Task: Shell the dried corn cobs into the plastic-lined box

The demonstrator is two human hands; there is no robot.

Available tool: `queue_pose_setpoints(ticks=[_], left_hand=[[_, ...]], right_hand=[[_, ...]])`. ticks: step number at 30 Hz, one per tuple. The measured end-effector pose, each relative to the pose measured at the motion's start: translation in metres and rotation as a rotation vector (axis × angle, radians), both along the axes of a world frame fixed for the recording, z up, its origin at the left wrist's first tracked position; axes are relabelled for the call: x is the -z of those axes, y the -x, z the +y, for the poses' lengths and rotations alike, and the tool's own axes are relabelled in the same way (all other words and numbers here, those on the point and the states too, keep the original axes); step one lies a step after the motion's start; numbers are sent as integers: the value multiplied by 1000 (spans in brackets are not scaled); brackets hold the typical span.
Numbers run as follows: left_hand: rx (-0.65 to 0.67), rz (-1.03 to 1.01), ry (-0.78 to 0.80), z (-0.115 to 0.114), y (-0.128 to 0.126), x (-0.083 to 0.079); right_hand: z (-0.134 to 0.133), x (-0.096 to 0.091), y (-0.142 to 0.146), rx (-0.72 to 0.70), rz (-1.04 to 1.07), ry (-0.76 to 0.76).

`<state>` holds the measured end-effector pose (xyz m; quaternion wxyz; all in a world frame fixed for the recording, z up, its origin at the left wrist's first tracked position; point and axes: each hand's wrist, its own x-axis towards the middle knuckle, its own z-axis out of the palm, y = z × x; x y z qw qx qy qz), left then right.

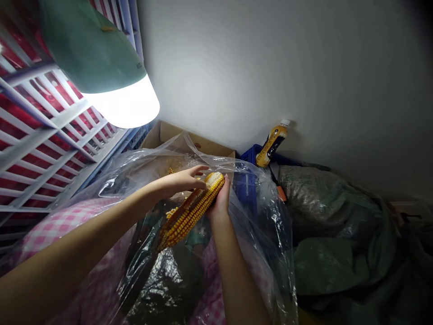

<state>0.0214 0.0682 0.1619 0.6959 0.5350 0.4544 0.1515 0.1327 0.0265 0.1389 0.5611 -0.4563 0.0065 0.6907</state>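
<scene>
Corn cob [189, 212] is held between the 2 hands, above a clear plastic bag [260, 216], with kernels stripped away along 1 side. Left hand [181, 180] is curved over the upper end, and right hand [219, 201] is wrapped around the cob from below, its fingertips [227, 183] pressed against the kernels. Loose kernels [172, 212] lie just left of the cob. A cardboard box [189, 145] is seen beyond the hands. To the right, a blue crate [252, 154] and a yellow bottle [272, 144] are set against a wall [270, 67], with green sacks [324, 266] further right. Pink checked cloth [57, 230] is seen below the left arm, and a white slatted crate [34, 135] stands further left, under a lit bulb [125, 104].
</scene>
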Motion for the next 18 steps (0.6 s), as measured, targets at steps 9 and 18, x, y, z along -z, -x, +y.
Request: queue_pose_setpoints(ticks=[9, 18], left_hand=[[121, 165, -461, -2, 7, 2], [150, 159, -447, 3, 9, 2]], right_hand=[[2, 2, 3, 7, -54, -81], [1, 3, 2, 32, -32, -66]])
